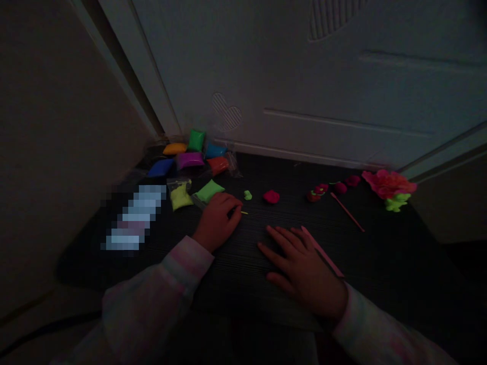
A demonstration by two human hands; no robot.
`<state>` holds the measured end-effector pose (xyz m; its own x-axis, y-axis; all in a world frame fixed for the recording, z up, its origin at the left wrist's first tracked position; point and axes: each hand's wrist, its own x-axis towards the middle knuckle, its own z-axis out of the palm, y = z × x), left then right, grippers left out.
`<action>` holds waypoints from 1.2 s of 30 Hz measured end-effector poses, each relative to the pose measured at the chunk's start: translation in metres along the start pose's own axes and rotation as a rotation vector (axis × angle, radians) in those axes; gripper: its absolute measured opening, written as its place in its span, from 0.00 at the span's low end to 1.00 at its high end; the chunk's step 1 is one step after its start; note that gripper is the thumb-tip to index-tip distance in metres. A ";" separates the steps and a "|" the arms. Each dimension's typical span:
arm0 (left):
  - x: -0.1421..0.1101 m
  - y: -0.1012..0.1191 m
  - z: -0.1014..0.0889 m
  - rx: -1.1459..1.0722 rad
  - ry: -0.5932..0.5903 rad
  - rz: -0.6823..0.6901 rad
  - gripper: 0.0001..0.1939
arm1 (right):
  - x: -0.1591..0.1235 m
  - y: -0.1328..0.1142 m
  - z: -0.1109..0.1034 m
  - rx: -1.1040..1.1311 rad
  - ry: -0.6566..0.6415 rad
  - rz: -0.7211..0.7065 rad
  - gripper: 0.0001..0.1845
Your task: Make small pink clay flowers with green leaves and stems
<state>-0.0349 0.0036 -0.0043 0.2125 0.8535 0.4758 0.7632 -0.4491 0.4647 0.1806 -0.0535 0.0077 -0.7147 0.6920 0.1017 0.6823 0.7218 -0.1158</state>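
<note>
8 pkts (pixel 190 160) total: 6 in back grp, 2 up front. Also 2 hands (pixel 217 221), 1 thin yellow strip (pixel 244 213), 2 pink tools (pixel 326 255), 1 lg pink flower (pixel 386 182), 2 lime pcs (pixel 248 195), 1 red lump (pixel 271 196); sm reddish bits (pixel 340 188) too blurry to count.

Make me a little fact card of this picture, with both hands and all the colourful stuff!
Left hand: curled, thin yellow strip at fingertips, grip unclear
Right hand: palm down, fingers spread, beside a flat pink stick
Middle: light green lump, left of a red lump
Back left: colourful packets
Far right: pink flower
Table: dark
Light: dim
</note>
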 end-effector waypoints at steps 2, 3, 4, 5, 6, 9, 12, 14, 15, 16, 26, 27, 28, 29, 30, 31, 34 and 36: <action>0.000 0.000 0.000 -0.008 0.006 0.002 0.06 | 0.000 0.002 0.000 -0.031 -0.032 0.007 0.24; 0.000 0.000 0.000 -0.010 0.007 0.003 0.06 | 0.000 0.004 0.001 -0.043 -0.037 0.025 0.24; 0.000 0.000 0.000 -0.010 0.008 0.001 0.06 | 0.001 0.005 0.001 -0.053 -0.038 0.046 0.25; 0.001 0.001 -0.001 -0.008 0.006 0.000 0.06 | 0.000 0.006 0.001 -0.060 -0.035 0.058 0.25; 0.001 0.001 -0.001 -0.005 0.002 -0.003 0.06 | 0.000 0.007 0.001 -0.064 -0.036 0.054 0.26; 0.000 0.001 -0.001 -0.006 -0.005 -0.004 0.06 | -0.002 0.007 0.002 -0.054 -0.051 -0.035 0.27; 0.000 0.001 0.000 -0.009 0.006 0.002 0.06 | -0.002 0.006 0.002 -0.049 -0.056 -0.021 0.28; 0.000 0.000 0.001 -0.008 0.008 0.001 0.06 | -0.002 0.007 0.002 -0.052 -0.050 0.050 0.29; 0.000 0.000 0.001 -0.009 0.007 -0.002 0.06 | -0.002 0.007 0.002 -0.049 -0.052 0.059 0.28; 0.000 0.000 0.000 -0.010 0.007 -0.006 0.05 | -0.001 0.007 0.001 -0.041 -0.059 0.043 0.28; 0.001 0.001 -0.001 0.000 -0.012 -0.015 0.06 | -0.002 0.005 0.001 0.000 -0.070 -0.016 0.26; 0.001 0.001 -0.001 0.000 -0.013 -0.016 0.06 | -0.002 0.005 0.001 0.002 -0.067 -0.031 0.26; 0.001 0.001 -0.001 0.000 -0.012 -0.017 0.06 | -0.002 0.005 0.001 0.001 -0.062 -0.025 0.26; 0.001 0.001 -0.001 0.000 -0.012 -0.017 0.06 | -0.001 0.005 0.001 -0.003 -0.057 -0.003 0.27; 0.001 0.001 -0.001 0.002 -0.012 -0.016 0.06 | -0.001 0.005 0.000 -0.007 -0.054 0.025 0.27; 0.001 0.001 -0.001 0.002 -0.011 -0.015 0.06 | -0.001 0.005 0.000 -0.009 -0.055 0.042 0.27; 0.001 0.002 -0.001 -0.003 -0.010 -0.010 0.06 | 0.000 0.004 -0.001 0.000 -0.068 -0.004 0.27; 0.001 0.003 -0.002 -0.003 -0.007 -0.010 0.06 | 0.001 0.004 -0.002 -0.002 -0.069 -0.011 0.26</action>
<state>-0.0337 0.0029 -0.0014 0.2088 0.8599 0.4658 0.7634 -0.4410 0.4720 0.1832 -0.0500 0.0091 -0.7312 0.6813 0.0343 0.6745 0.7296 -0.1132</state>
